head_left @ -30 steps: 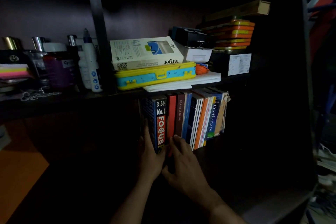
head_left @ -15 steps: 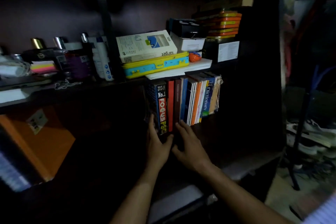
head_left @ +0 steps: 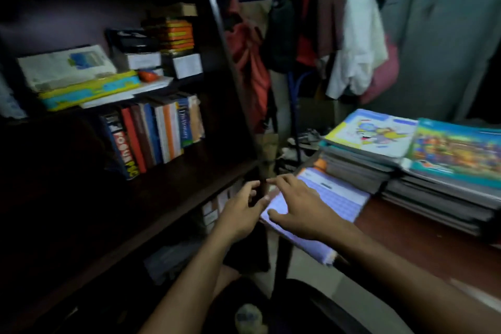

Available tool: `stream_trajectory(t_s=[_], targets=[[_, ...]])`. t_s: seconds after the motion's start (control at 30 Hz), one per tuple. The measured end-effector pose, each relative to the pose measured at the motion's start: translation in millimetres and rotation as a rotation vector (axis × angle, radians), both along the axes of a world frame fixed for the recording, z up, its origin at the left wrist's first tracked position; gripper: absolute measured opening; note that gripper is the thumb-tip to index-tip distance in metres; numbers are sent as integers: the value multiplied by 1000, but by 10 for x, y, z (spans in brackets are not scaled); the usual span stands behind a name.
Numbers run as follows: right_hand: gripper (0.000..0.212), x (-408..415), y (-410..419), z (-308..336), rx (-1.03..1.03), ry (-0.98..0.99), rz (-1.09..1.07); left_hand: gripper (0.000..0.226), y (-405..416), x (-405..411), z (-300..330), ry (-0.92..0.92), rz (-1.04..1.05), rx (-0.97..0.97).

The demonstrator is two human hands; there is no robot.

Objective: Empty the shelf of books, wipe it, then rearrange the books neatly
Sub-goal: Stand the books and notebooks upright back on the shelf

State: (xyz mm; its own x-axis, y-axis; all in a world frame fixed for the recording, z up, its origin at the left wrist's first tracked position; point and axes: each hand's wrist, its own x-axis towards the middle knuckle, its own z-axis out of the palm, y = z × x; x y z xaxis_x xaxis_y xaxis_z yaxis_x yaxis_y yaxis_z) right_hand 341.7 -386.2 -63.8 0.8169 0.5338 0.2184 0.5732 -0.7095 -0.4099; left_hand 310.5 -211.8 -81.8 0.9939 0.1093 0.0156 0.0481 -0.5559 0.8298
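A row of upright books (head_left: pixel 154 133) stands on the dark shelf (head_left: pixel 173 198), led by a blue one with a red and yellow spine. My left hand (head_left: pixel 240 211) hovers off the shelf's right end, fingers spread and holding nothing. My right hand (head_left: pixel 298 209) is over a purple-and-white book (head_left: pixel 336 198) lying at the near corner of the reddish table (head_left: pixel 423 241), fingers straight; whether it touches the cover I cannot tell. Two tall stacks of books (head_left: pixel 423 160) lie on that table, colourful covers on top.
The shelf above carries a white box (head_left: pixel 65 66), a yellow and blue case (head_left: pixel 89 93) and orange tins (head_left: pixel 177 35). Clothes (head_left: pixel 355 43) hang on a rack behind the table. A grey cupboard (head_left: pixel 455 30) fills the right background.
Both hands have left the upright books and swung right toward the table. My view has turned right, bringing the table, its book stacks and the clothes rack into sight.
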Motion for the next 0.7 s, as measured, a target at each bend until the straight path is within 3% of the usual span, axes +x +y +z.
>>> stream_trajectory(t_s=[0.1, 0.17, 0.37, 0.47, 0.6, 0.7], targets=[[76, 91, -635, -164, -210, 73, -149, 62, -347, 113, -80, 56, -88, 250], [84, 130, -940, -337, -303, 173, -225, 65, -470, 157, -120, 77, -123, 315], [88, 136, -1127, -637, -359, 309, -209, 73, -597, 234, -225, 160, -30, 479], [93, 160, -1126, -596, -360, 361, -162, 64, -552, 231, -212, 184, 33, 351], [99, 155, -1214, -537, -405, 403, -71, 46, -512, 104, -108, 308, 7, -89], [104, 168, -1282, -458, -465, 414, 56, 35, -423, 58, -34, 312, 49, -281]])
